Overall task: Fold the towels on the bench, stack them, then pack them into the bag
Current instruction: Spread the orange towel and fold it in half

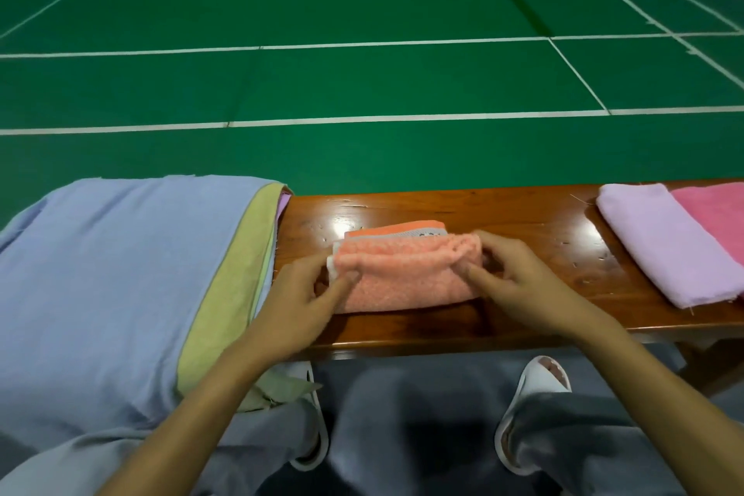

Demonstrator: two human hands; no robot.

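Note:
An orange towel (402, 278) lies partly folded in the middle of the wooden bench (523, 221). My left hand (306, 294) pinches its left end, where a white edge shows. At the towel's right end my right hand (519, 278) pinches the upper folded layer. On the left of the bench lie spread towels: a large blue one (112, 286) on top, with a yellow-green one (237, 278) and a lilac edge under it. A folded lilac towel (668, 246) and a pink towel (716, 213) rest at the right end. No bag is in view.
Beyond the bench stretches a green sports court (362, 85) with white lines. Below the bench's front edge are my grey-trousered legs and white slippers (539, 383). Bare wood shows between the orange towel and the lilac one.

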